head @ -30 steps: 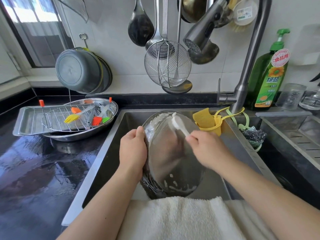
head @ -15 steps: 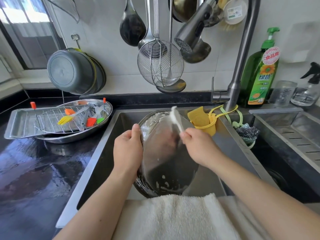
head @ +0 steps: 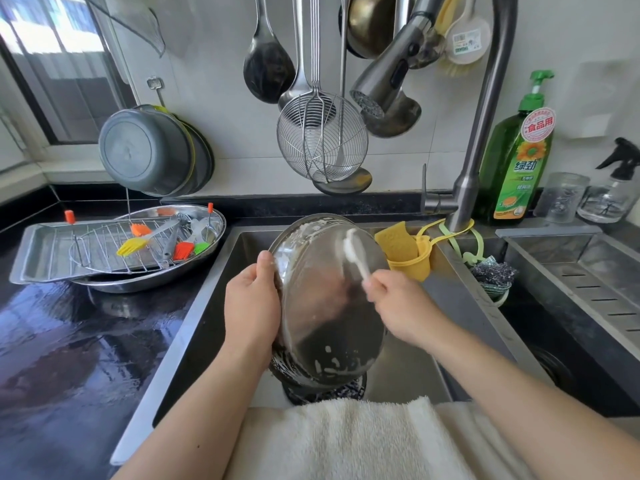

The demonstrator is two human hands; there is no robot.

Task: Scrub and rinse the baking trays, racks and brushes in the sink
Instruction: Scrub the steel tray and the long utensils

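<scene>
Tray: oval, polished steel, mirror-smooth, streaked with white foam along the upper rim and lower edge; stood tilted on edge inside the sink, above the drain.
Left hand: clasped the tray's left rim, thumb over the front edge, fingers wrapped behind and hidden.
Right hand: clenched round the thin white handle of a brush; blurred, sudsy head lay against the tray's upper face.
Sink: brushed steel, rectangular, deep.
Counter: black, glossy, wet.
Waiting pieces: flat rectangular steel tray rested across a second oval dish; round wire rack on top, carrying silicone brushes in yellow, orange and green.
Towel: cream terry, nubbly, draped over the sink's near edge.
Caddy: yellow, soft-looking, hung at the tap base, just beside the tray's right rim.
Soap bottle: green plastic, pump top, behind the tap.
Wall: wire skimmer and ladles hung above.
</scene>
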